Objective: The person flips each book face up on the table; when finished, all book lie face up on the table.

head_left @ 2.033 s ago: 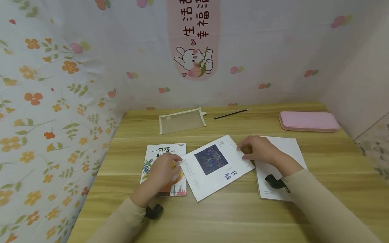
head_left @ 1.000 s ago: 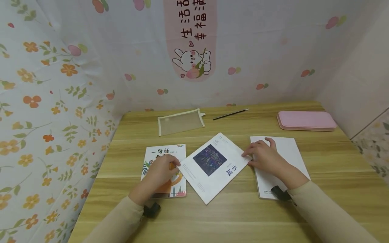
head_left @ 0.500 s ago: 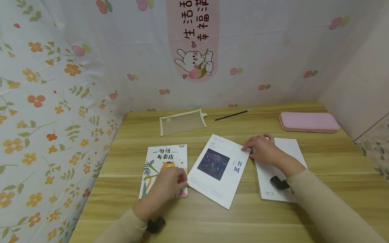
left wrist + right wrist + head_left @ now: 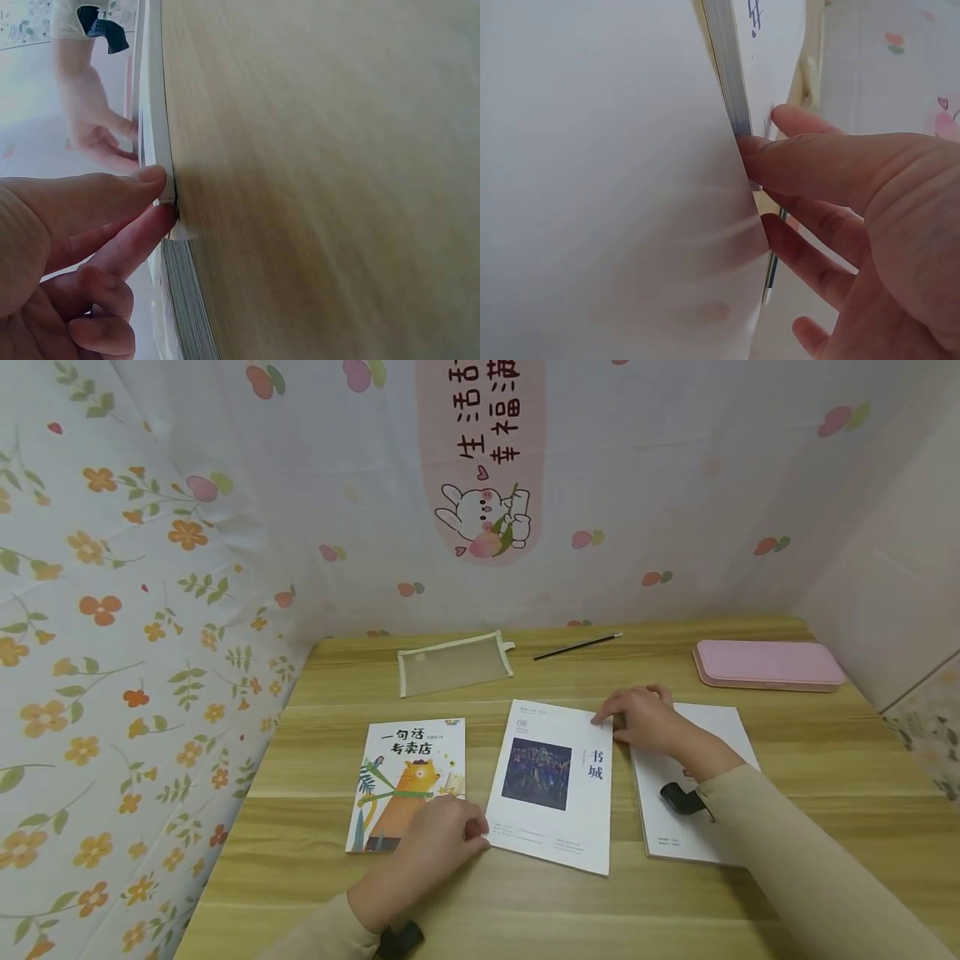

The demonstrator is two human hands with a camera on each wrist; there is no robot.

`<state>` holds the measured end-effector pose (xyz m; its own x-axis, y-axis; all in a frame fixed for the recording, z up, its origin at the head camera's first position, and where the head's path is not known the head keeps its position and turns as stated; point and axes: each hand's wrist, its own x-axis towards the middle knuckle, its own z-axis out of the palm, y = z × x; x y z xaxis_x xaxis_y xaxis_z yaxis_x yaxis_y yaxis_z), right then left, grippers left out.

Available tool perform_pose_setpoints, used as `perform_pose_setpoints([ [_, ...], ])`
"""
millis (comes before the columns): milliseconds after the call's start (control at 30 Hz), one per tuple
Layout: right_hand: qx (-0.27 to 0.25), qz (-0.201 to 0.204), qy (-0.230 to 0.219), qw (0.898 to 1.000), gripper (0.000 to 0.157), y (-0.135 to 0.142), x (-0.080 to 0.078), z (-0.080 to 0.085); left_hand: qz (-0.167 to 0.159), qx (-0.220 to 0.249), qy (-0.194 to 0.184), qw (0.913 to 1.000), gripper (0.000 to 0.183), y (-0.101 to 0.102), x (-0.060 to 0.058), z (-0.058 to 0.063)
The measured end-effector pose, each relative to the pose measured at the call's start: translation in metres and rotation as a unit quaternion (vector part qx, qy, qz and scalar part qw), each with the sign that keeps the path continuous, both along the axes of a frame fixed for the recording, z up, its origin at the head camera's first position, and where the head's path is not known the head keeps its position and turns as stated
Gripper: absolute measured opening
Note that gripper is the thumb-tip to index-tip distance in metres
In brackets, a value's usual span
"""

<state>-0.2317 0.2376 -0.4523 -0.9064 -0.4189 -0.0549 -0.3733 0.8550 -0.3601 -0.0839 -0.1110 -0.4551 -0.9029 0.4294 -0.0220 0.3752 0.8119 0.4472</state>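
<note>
A white book with a dark picture on its cover (image 4: pixel 551 785) lies nearly upright mid-table in the head view. At its lower left corner, my left hand (image 4: pixel 442 831) pinches the edge between thumb and index finger; the left wrist view shows this grip on the book's corner (image 4: pixel 160 135) closely. My right hand (image 4: pixel 648 718) holds the upper right corner, with the thumb (image 4: pixel 802 169) against the page edge in the right wrist view. Partly under my left hand is a children's book with a bear on it (image 4: pixel 408 768). Beneath my right forearm lies another white book (image 4: pixel 660 827), partly hidden.
Along the back of the wooden table (image 4: pixel 330 672) lie a mesh zip pouch (image 4: pixel 455 667), a thin black pen (image 4: pixel 577 647) and a pink pencil case (image 4: pixel 768 662). Printed cloth (image 4: pixel 360 527) hangs behind and at the left.
The white book with the picture has turned clockwise from a strong slant to nearly straight. My left hand has moved down and right with its corner; the right hand stays at the upper right.
</note>
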Motion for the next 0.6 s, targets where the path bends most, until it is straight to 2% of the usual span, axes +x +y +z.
perform_pose_setpoints([
  [200,-0.013,-0.004,-0.018,1.000,0.036,-0.003,-0.007,0.001,0.006,0.000,-0.027,0.9996,0.011,0.004,0.004,0.000],
  [333,-0.015,-0.006,-0.024,1.000,0.035,-0.006,-0.011,0.001,0.008,0.000,-0.024,0.9997,0.012,0.006,0.005,0.000],
  [467,-0.005,0.001,-0.019,1.000,0.036,-0.006,-0.008,0.001,0.009,0.005,-0.024,0.9997,0.014,0.006,0.006,-0.003],
  [600,0.015,0.003,-0.009,1.000,0.039,0.001,-0.002,0.001,-0.004,0.012,-0.027,0.9996,0.017,0.006,0.004,-0.004],
])
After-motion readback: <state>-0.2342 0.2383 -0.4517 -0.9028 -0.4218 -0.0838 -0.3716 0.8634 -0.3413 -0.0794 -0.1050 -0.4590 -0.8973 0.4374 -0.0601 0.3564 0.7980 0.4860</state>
